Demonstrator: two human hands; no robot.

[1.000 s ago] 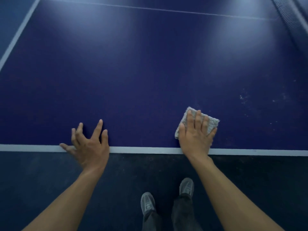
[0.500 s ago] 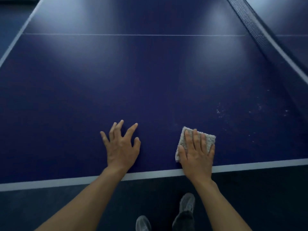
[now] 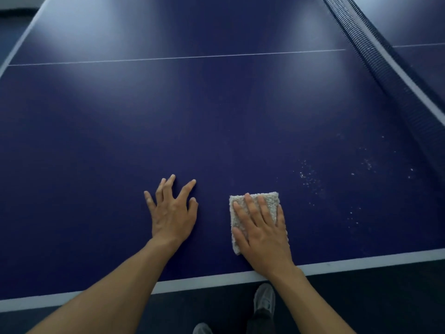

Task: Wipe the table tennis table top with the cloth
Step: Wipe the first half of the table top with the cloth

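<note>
A dark blue table tennis table top (image 3: 192, 121) fills the view, with a white line along its near edge. A folded grey-white cloth (image 3: 271, 201) lies flat on it near that edge. My right hand (image 3: 261, 233) presses on the cloth with straight fingers and covers most of it. To the left of the cloth, my left hand (image 3: 172, 210) rests on the bare table top with fingers spread.
White specks of dust (image 3: 310, 175) are scattered on the surface to the right of the cloth. The net (image 3: 390, 75) runs diagonally along the upper right. My grey shoes (image 3: 264, 298) stand on the dark floor below the table edge.
Both hands have moved forward from the white edge line onto the table top, the left hand also shifting right. The view has turned, bringing the net and dust specks further in.
</note>
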